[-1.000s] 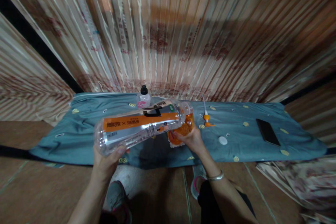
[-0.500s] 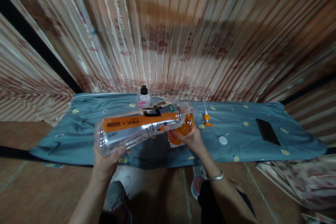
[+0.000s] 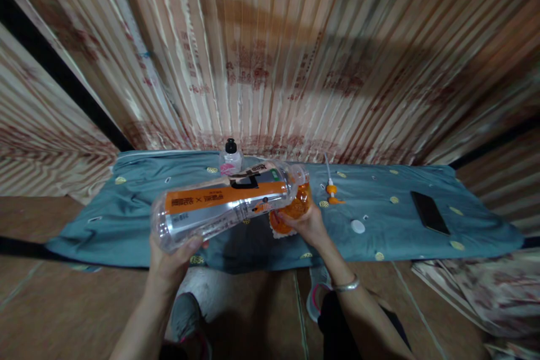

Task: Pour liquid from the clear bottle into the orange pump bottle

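My left hand (image 3: 172, 256) is closed around the base of a large clear plastic bottle (image 3: 228, 199) with an orange and silver label. The bottle lies nearly level, its neck slightly higher and pointing right. Its mouth meets the top of an orange see-through bottle (image 3: 300, 202), which my right hand (image 3: 307, 224) grips round the side. Whether the two mouths touch or only overlap in view, I cannot tell. To the right lies an orange pump top (image 3: 331, 190) with a long pale tube. A round white cap (image 3: 358, 226) rests nearer the front.
The teal cloth (image 3: 122, 219) covers a long, low bench. Behind my left-hand bottle stands a small clear bottle (image 3: 230, 158) with a black top. A dark phone (image 3: 430, 212) lies at the right. A striped curtain (image 3: 261, 67) hangs directly behind the bench.
Almost nothing differs. Both hands keep hold of the two bottles in the same position, with only a very slight shift of the view.
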`<action>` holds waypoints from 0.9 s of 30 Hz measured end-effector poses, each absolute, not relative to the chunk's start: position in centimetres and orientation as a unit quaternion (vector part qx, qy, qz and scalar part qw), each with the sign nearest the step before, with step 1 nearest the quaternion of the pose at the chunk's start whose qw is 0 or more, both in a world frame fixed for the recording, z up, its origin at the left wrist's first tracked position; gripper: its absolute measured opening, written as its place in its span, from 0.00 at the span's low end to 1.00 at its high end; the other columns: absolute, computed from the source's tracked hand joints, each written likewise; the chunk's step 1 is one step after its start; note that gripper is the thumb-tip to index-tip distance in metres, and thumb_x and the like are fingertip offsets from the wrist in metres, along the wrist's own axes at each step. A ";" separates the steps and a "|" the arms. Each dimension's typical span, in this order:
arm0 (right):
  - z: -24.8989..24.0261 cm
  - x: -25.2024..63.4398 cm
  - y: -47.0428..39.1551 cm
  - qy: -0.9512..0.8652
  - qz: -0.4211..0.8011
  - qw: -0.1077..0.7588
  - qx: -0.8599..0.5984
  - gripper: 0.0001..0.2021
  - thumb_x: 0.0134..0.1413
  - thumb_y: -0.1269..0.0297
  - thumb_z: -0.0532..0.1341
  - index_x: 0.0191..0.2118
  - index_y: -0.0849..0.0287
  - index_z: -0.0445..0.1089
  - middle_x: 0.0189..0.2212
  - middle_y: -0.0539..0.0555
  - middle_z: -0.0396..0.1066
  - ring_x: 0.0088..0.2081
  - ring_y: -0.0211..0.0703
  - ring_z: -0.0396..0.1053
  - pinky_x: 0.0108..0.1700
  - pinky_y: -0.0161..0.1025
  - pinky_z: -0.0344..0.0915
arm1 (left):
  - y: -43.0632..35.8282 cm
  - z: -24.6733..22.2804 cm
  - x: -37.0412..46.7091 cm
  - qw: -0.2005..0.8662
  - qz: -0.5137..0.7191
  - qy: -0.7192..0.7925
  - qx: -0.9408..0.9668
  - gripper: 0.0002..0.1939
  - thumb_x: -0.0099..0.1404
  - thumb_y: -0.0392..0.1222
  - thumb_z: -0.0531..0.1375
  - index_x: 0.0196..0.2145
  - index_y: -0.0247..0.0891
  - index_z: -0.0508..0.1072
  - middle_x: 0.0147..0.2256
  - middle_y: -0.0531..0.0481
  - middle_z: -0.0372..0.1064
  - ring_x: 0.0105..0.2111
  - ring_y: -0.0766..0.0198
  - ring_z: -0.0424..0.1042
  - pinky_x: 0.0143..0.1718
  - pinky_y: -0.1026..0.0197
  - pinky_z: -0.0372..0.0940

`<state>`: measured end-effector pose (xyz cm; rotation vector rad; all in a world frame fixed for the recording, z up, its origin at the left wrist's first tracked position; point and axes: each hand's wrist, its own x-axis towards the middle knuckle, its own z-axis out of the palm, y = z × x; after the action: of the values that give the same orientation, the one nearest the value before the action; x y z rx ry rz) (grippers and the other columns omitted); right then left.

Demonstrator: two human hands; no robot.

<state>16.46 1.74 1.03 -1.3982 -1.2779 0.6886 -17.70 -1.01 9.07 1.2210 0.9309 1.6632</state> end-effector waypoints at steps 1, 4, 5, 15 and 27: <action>1.1 16.5 1.7 -0.537 0.287 0.534 -0.587 0.40 0.40 0.51 0.87 0.60 0.49 0.79 0.51 0.58 0.92 0.53 0.66 0.92 0.59 0.59 0.89 | -1.0 9.2 -17.6 0.424 0.664 0.373 0.489 0.43 0.54 0.52 0.85 0.64 0.43 0.79 0.36 0.49 0.82 0.21 0.54 0.75 0.18 0.53 0.75; 1.2 16.5 1.7 -0.540 0.284 0.533 -0.586 0.39 0.41 0.51 0.87 0.60 0.49 0.79 0.51 0.58 0.92 0.53 0.66 0.91 0.59 0.59 0.89 | -1.0 9.3 -17.7 0.425 0.660 0.379 0.490 0.44 0.54 0.53 0.85 0.64 0.43 0.79 0.35 0.49 0.83 0.21 0.53 0.76 0.18 0.52 0.75; 1.3 16.4 1.7 -0.541 0.284 0.532 -0.586 0.39 0.41 0.51 0.87 0.61 0.50 0.79 0.51 0.58 0.92 0.53 0.66 0.91 0.59 0.59 0.89 | -1.1 9.2 -17.8 0.428 0.657 0.383 0.488 0.44 0.54 0.54 0.85 0.64 0.43 0.79 0.35 0.48 0.83 0.21 0.53 0.76 0.19 0.52 0.76; 1.6 16.4 1.6 -0.536 0.283 0.525 -0.597 0.40 0.39 0.50 0.88 0.59 0.51 0.80 0.52 0.60 0.92 0.53 0.68 0.92 0.59 0.61 0.89 | -1.2 8.6 -18.1 0.438 0.644 0.407 0.478 0.43 0.54 0.58 0.84 0.62 0.41 0.79 0.36 0.45 0.85 0.22 0.49 0.80 0.20 0.49 0.79; 1.8 16.2 1.7 -0.521 0.293 0.525 -0.607 0.41 0.36 0.51 0.88 0.59 0.50 0.79 0.51 0.60 0.92 0.55 0.71 0.91 0.63 0.68 0.87 | -1.1 9.2 -17.9 0.435 0.646 0.386 0.495 0.43 0.54 0.60 0.85 0.61 0.44 0.79 0.36 0.48 0.81 0.22 0.54 0.77 0.18 0.53 0.77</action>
<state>16.16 1.67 1.84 -1.4517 -1.2459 0.7003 -17.88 -1.06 9.19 1.2313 0.9618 1.6079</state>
